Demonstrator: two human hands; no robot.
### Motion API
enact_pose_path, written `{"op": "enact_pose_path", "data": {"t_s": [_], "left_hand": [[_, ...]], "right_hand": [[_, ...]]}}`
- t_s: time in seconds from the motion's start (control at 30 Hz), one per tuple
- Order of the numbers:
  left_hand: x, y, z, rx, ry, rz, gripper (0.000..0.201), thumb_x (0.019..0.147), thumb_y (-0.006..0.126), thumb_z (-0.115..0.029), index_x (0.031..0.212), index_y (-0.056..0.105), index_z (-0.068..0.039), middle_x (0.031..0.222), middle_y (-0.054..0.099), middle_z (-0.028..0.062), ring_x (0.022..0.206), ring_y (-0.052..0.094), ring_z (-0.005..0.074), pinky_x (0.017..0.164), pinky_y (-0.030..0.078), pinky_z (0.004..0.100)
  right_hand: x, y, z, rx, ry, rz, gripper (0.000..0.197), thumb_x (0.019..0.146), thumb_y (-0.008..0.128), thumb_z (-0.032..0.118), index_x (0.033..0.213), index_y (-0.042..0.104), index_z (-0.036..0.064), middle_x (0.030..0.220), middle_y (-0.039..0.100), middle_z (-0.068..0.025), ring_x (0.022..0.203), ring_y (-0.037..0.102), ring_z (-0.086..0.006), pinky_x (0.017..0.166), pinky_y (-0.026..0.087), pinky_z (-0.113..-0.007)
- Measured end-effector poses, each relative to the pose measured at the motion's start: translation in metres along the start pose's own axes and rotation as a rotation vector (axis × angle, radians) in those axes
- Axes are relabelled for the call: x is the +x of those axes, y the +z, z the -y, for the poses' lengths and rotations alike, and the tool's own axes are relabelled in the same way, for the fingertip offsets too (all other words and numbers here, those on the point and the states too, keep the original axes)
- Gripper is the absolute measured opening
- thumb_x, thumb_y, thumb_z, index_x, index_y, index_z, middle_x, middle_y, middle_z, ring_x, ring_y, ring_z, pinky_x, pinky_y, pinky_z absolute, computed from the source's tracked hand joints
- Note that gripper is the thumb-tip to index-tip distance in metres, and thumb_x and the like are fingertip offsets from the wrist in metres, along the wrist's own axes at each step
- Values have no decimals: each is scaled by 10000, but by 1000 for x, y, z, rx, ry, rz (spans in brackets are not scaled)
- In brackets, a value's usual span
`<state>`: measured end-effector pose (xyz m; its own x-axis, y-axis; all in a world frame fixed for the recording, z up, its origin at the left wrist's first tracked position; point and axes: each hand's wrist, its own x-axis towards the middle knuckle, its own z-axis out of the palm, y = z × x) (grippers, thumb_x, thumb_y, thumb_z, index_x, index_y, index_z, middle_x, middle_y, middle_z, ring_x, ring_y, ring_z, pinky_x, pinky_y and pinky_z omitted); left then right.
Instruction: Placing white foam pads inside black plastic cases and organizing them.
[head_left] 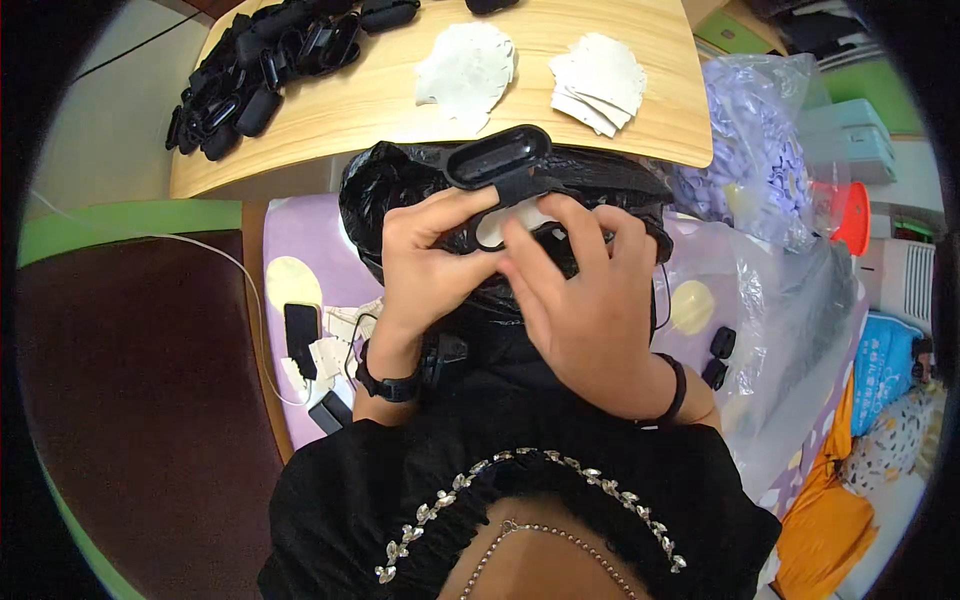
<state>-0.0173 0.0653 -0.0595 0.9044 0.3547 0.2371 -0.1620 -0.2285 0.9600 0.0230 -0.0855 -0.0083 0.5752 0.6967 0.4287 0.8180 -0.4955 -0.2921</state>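
Note:
My left hand (425, 255) grips a small black oval case (500, 160) that stands unfolded, its glossy hollow half turned upward on the far side. Inside the nearer half lies a white piece (490, 230), partly covered by fingers. With its fingers bent together, my right hand (600, 305) presses on that white piece and the rim of the case. A crumpled black plastic bag (375, 185) spreads beneath both hands, over my lap. The fingertips hide how far the white piece sits in the case.
On the wooden table (370, 115) ahead lie a heap of black cases (265, 60), a white card stack (465, 75) and another card stack (598, 80). Left on the purple sheet are a phone (301, 330) and cable; right, a clear bag of purple pieces (745, 150) and a red container (852, 215).

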Motion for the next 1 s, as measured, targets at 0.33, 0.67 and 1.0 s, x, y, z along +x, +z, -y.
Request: {"op": "enact_pose_path", "data": {"t_s": [0.33, 0.67, 1.0], "left_hand": [[1, 4, 1, 177, 84, -128, 391, 553, 639, 78, 942, 642, 39, 747, 636, 113, 660, 582, 109, 596, 455, 225], [-7, 7, 26, 130, 100, -282, 334, 579, 656, 61, 912, 646, 35, 767, 647, 127, 670, 606, 125, 609, 467, 227], [-7, -3, 8, 380, 107, -163, 311, 598, 690, 9, 906, 647, 27, 781, 647, 138, 684, 639, 190, 625, 486, 254]], "right_hand": [[-2, 16, 2, -69, 23, -39, 329, 723, 659, 182, 1048, 612, 160, 1138, 481, -80, 891, 434, -286, 728, 365, -382], [1, 20, -4, 242, 179, 261, 384, 741, 657, 211, 1112, 571, 161, 1226, 445, -104, 911, 441, -339, 785, 418, -423], [3, 27, -24, 177, -7, 120, 406, 737, 676, 185, 1129, 575, 150, 1200, 488, -122, 1012, 478, -332, 803, 441, -418]]}}
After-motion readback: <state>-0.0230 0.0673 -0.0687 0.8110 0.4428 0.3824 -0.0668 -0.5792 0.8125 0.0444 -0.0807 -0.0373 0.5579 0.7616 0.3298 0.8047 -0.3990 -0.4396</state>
